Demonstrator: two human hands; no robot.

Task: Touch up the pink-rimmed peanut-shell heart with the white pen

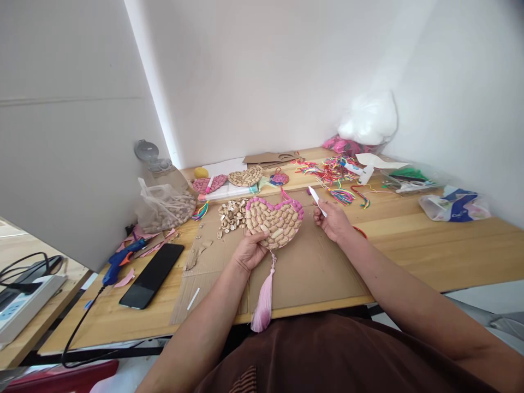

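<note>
My left hand [252, 251] grips the lower left edge of a heart covered in peanut shells [275, 225], held up over a cardboard sheet [311, 273]. Pink colours the heart's top rim and some of its right side; the other shells are tan. From its bottom point hangs a pink tassel [264, 303]. Just right of the heart, my right hand [333, 219] is closed around a white marker [317, 201] with a dark pink tip, which is apart from the shells. Loose peanut shells [232, 217] lie in a pile left of the heart.
At left are a blue glue gun [120, 262], a black phone [152, 275] and a bag of peanut shells [166, 207]. Behind lie a pink shell heart [200, 184] and a tan shell piece [245, 176]. Coloured threads [331, 168] and a glue bottle [366, 173] are back right.
</note>
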